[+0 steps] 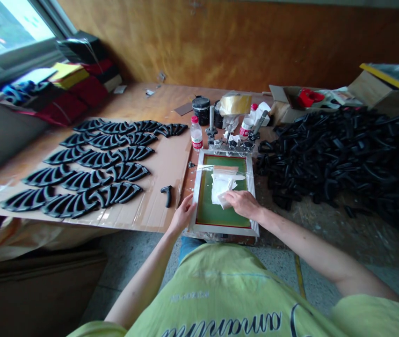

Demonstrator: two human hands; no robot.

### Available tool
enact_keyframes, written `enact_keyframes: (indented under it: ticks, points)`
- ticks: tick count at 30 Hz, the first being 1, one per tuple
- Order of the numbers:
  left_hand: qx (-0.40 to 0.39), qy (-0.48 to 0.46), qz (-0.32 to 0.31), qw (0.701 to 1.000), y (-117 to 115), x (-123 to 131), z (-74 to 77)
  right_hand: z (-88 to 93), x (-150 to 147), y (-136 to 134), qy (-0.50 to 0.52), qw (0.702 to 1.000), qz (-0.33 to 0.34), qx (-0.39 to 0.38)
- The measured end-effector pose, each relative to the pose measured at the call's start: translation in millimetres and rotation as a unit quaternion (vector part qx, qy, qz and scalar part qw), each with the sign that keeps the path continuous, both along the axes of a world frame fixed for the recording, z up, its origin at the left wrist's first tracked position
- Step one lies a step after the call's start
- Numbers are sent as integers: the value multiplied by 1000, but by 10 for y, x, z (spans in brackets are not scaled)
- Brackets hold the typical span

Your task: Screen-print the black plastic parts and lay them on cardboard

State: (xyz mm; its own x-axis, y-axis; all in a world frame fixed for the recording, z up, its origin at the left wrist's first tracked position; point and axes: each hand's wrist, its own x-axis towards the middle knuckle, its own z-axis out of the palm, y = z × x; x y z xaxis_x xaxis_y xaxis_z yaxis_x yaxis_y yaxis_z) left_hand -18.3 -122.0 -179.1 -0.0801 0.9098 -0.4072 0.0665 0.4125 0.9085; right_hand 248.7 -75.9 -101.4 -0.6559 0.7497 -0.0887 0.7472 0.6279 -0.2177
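Observation:
A small screen-printing frame (256,206) with green mesh lies flat at the table's near edge. My right hand (242,204) rests on the mesh, fingers curled and pressing a crumpled white cloth (221,185) against it. My left hand (183,215) grips the frame's left rail near its lower corner. A single black plastic piece (166,194) lies on the cardboard just left of the frame.
Rows of black fan-shaped parts (90,173) cover a cardboard sheet (164,164) on the left. A big heap of black parts (346,154) fills the right. Behind the frame stand a water bottle (196,133), a black ink tub (201,109) and small bottles (248,124).

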Motion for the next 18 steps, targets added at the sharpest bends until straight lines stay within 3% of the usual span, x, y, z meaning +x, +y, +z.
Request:
enact_keyframes:
  ticks: [3, 6, 9, 12, 15, 18]
  points:
    - [-2, -3, 8, 1000, -1, -3, -24, 88, 66, 50, 10, 999, 34, -23]
    - [8, -10, -11, 1000, -1, -19, -54, 134, 10, 173, 20, 1000, -9, -2]
    - [29, -12, -36, 999, -10, -38, -78, 34, -68, 115, 34, 998, -36, 44]
    - [33, -15, -31, 999, -25, -34, -60, -106, -50, -77, 32, 999, 5, 36]
    - [19, -36, -19, 999, -34, -6, 39, -96, -16, -97, 49, 999, 1, 23]
    - [4, -66, -18, 998, -38, 16, 244, 95, -75, 189, 96, 992, -73, 42]
